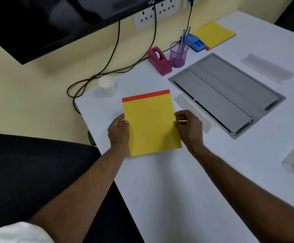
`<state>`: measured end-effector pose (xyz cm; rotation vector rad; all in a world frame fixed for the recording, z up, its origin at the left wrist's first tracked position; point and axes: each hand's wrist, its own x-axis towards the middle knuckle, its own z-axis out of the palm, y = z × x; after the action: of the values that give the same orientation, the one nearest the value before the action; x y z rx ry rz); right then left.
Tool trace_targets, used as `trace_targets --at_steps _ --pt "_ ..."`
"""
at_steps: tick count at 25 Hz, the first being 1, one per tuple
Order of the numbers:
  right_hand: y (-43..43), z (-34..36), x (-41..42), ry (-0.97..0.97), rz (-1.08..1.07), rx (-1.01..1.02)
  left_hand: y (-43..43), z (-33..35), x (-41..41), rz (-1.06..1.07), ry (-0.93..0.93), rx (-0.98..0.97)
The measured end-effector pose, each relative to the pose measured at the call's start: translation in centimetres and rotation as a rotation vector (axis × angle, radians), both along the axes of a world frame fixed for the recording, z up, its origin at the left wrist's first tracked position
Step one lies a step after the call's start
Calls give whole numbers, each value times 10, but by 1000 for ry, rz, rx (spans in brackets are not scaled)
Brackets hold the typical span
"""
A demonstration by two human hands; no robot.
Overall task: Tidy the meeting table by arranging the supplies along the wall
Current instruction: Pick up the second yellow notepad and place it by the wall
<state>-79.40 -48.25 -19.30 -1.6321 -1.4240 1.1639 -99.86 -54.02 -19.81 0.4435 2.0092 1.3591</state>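
A notepad (150, 122) lies near the left edge of the table (186, 190), a hand at each side of it. Far-left of it stands a stack of paper cups (107, 85). Farther along the wall come a tape dispenser (159, 60), a pen holder (178, 54), a stapler (196, 42) and a second notepad (214, 34). A recessed cable box (226, 93) sits right of the near notepad.

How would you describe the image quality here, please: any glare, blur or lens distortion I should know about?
Head view: wide-angle bowing curves the white table edges; soft overall, with pale reflections of ceiling lights on the tabletop; the yellow pad held by the left hand and right hand stays clear; the screen is dark.
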Motion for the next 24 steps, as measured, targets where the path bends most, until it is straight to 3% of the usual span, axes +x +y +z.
trace_targets --at_steps 3,7,13,16,19,21,24 --pt "54 12 -17 -33 22 49 33 1 -20 79 -193 93" --pt "116 19 -38 62 -44 -72 65 6 -39 126 -412 226" --pt "161 19 -75 -3 26 -38 66 -15 -41 21 -562 90" --pt "179 16 -83 18 71 -133 89 -21 -60 14 -491 187" --pt "185 11 -84 179 91 -276 127 -16 -95 16 -237 132" --pt "180 5 -83 281 75 -350 145 -9 -114 -118 -82 84" --pt "170 -3 -84 416 75 -445 165 2 -128 -331 5 101"
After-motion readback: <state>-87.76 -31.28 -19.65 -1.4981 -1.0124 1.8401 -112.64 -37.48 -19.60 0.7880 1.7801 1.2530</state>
